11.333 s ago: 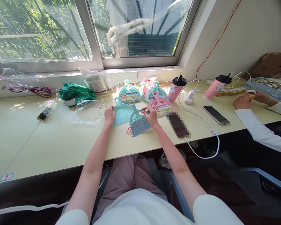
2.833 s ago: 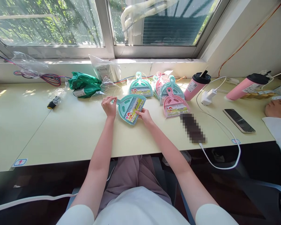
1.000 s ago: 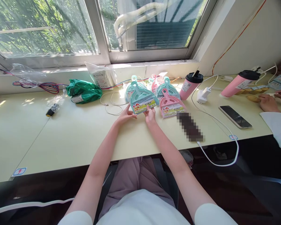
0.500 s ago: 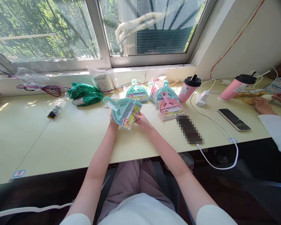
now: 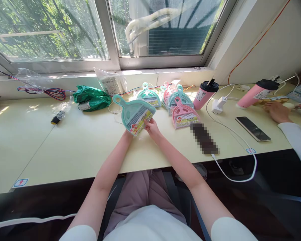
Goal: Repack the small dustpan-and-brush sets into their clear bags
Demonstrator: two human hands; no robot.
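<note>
A mint-green mini dustpan with a grey-bristled brush (image 5: 134, 112) and a printed card label is held up over the table, its handle pointing to the upper left. My right hand (image 5: 152, 128) is closed on the label edge at its lower right, thumb in front. My left hand (image 5: 128, 134) holds the set from behind and below; its fingers are mostly hidden. Behind stand similar sets: a green one (image 5: 149, 95), another green one (image 5: 180, 94), a pink one (image 5: 184, 112) in front, and a partly hidden pink one (image 5: 167, 89).
On the left lie a green plastic bag (image 5: 91, 97), a black-and-yellow screwdriver handle (image 5: 56, 118) and coiled wires (image 5: 56, 93). To the right are two pink cups, one near (image 5: 203, 97), one far (image 5: 256, 93), a charger (image 5: 218, 104) and a phone (image 5: 253, 128). A co-worker's hand (image 5: 277, 110) works at the far right.
The dustpan set has turned slightly, its label facing me more. My left hand has slid right and lower behind it, leaving the left rim exposed. The view has shifted slightly.
</note>
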